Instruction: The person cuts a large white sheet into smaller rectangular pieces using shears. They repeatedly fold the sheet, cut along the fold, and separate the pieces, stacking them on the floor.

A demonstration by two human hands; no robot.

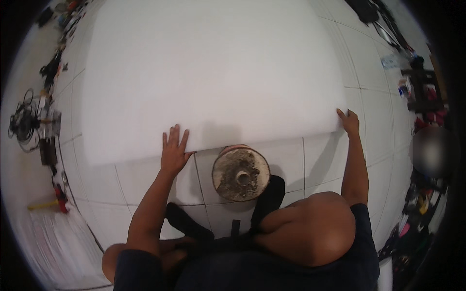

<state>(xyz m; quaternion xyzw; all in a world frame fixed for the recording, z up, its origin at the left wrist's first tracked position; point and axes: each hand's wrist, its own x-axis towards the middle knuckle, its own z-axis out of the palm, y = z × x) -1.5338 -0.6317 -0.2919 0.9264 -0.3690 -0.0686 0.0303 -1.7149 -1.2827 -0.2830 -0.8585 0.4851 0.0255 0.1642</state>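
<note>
A large white sheet [213,72] is spread over the tiled floor in front of me, its near edge running slightly upward to the right. On that edge, left of centre, my left hand [174,150] lies flat with its fingers spread. At the near right corner, my right hand [348,122] has its thumb over the sheet's edge and its other fingers curled beside it, partly hidden. Between my feet stands a round, spool-like thing [228,177] with a stained, grimy top and a hole in the middle, close against the sheet's near edge.
White floor tiles [286,155] surround the sheet. Coiled cables [24,121], a red-and-yellow tool [60,199] and a stack of whitish sheets [60,247] lie along the left. A dark wooden stand [422,89] and assorted clutter line the right side. My knees and dark-covered feet [187,223] are close by.
</note>
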